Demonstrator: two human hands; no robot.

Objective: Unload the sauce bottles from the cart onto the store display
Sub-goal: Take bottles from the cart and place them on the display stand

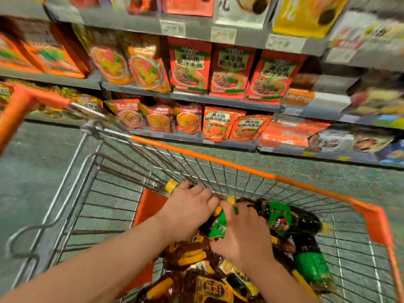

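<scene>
Both my hands reach down into the wire cart (218,171), onto a pile of dark sauce bottles with yellow caps. My left hand (188,212) curls over a bottle whose yellow cap (171,186) sticks out past my fingers. My right hand (242,235) grips a dark bottle with a green label (218,224). More green-labelled bottles (282,217) lie to the right, and yellow-labelled ones (209,287) lie nearer me. The frame is blurred, so the exact finger hold is hard to read.
The cart has an orange rim (240,166) and an orange handle (24,99) at the left. Store shelves (190,97) behind it carry red and orange food pouches (189,66) with price tags. Grey floor (32,162) lies to the cart's left.
</scene>
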